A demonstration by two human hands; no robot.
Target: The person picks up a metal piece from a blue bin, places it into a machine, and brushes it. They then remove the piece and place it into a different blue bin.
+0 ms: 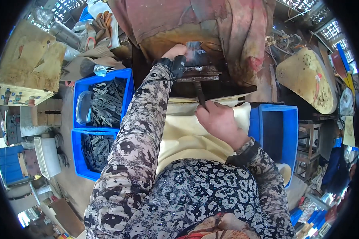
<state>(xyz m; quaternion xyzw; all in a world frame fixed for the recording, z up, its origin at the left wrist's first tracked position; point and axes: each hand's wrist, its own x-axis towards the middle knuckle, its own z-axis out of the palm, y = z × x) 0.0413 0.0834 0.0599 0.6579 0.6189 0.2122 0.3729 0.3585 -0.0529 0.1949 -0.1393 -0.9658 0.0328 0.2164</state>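
My right hand (223, 123) is closed around the end of a dark metal handle (200, 93). That handle runs forward to a horizontal, rusty metal bar (197, 76) at the machine's front. Further ahead, my left hand (176, 51) is curled beside a blurred grey patch (194, 55) under the cloth-draped machine. Its fingertips are hidden, so what it holds cannot be made out. A black device (178, 65) with a cable sits at my left wrist. Cream cloth (195, 131) covers my lap below the handle.
To the left, two blue bins (125, 95) hold many flat dark metal parts (107, 101). Another blue bin (281, 139) stands at the right. Reddish-brown cloth (175, 20) hangs over the machine. Gloves (101, 26) lie at the back left; a yellowish board (307, 81) stands right.
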